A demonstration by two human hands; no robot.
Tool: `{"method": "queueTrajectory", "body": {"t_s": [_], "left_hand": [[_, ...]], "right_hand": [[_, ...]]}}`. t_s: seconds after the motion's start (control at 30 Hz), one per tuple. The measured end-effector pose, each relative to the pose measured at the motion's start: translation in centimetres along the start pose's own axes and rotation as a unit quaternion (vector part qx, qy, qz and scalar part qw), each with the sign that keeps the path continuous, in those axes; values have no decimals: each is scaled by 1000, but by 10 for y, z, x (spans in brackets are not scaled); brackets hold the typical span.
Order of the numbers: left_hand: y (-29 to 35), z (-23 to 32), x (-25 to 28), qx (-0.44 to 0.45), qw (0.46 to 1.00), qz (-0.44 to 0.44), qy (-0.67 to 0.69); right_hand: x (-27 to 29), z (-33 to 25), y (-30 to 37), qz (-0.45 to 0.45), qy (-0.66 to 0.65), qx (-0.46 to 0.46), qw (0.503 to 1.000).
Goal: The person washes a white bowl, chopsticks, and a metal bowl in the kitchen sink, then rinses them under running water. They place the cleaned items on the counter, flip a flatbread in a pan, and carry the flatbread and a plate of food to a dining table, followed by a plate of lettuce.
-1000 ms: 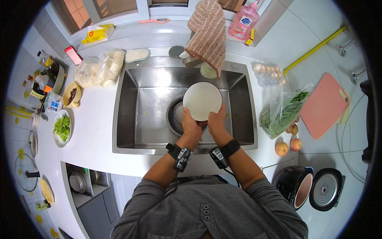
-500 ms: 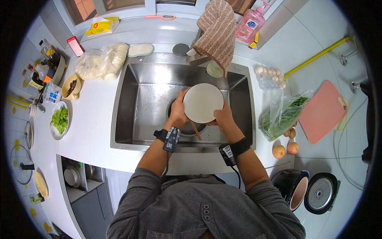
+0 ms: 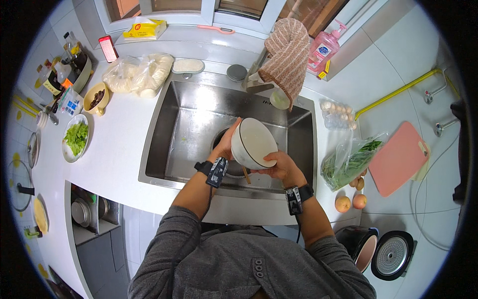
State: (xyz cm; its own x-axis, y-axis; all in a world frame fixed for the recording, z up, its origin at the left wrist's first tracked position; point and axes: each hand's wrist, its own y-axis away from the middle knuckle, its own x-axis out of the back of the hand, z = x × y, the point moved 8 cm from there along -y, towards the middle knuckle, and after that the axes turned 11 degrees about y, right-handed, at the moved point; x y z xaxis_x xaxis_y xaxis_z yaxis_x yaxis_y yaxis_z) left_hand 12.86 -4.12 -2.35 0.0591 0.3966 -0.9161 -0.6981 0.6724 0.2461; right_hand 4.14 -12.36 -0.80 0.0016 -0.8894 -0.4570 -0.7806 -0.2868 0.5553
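Note:
Between my hands a white bowl (image 3: 255,142) with a dark rim is held tilted over the steel sink (image 3: 172,134). My left hand (image 3: 226,142) is closed on the bowl's left side. My right hand (image 3: 283,167) grips its lower right edge, thumb on the rim and fingers underneath. Below the bowl a wooden stick (image 3: 246,175), perhaps a chopstick, shows in part; the rest of it is hidden. The drain area of the sink lies partly behind the bowl and my hands.
A brown striped towel (image 3: 289,60) hangs over the faucet behind the sink. On the left stand a plate of lettuce (image 3: 75,138), a yellow bowl (image 3: 97,98) and bagged white food (image 3: 142,74). Bagged greens (image 3: 348,159), eggs (image 3: 338,113) and a pink cutting board (image 3: 401,158) lie right.
The bowl has tipped, so its outer side now shows more. My right hand has moved lower along it, and the whole view has shifted a little.

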Motion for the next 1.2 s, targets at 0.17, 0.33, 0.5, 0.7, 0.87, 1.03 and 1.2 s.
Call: {"method": "queueTrajectory", "body": {"t_s": [0.17, 0.33, 0.5, 0.7, 0.87, 1.03, 1.2], "left_hand": [[8, -15, -3, -68, 979, 23, 189], [22, -21, -13, -50, 968, 25, 244], [29, -29, -12, -87, 947, 40, 307], [22, -27, 18, -133, 953, 109, 250], [19, -15, 28, -157, 966, 117, 168], [12, 5, 12, -107, 992, 45, -42], [5, 3, 2, -35, 998, -15, -52]], "right_hand": [[-9, -8, 0, 61, -46, 75, 994], [-11, -14, 1, 114, 4, 148, 982], [24, -17, -9, 285, 114, 189, 933], [31, -46, 2, 400, 429, 272, 763], [12, -64, 20, 391, 547, 270, 690], [15, -65, 20, 352, 500, 120, 782], [7, -70, 29, 292, 465, 27, 835]]}}
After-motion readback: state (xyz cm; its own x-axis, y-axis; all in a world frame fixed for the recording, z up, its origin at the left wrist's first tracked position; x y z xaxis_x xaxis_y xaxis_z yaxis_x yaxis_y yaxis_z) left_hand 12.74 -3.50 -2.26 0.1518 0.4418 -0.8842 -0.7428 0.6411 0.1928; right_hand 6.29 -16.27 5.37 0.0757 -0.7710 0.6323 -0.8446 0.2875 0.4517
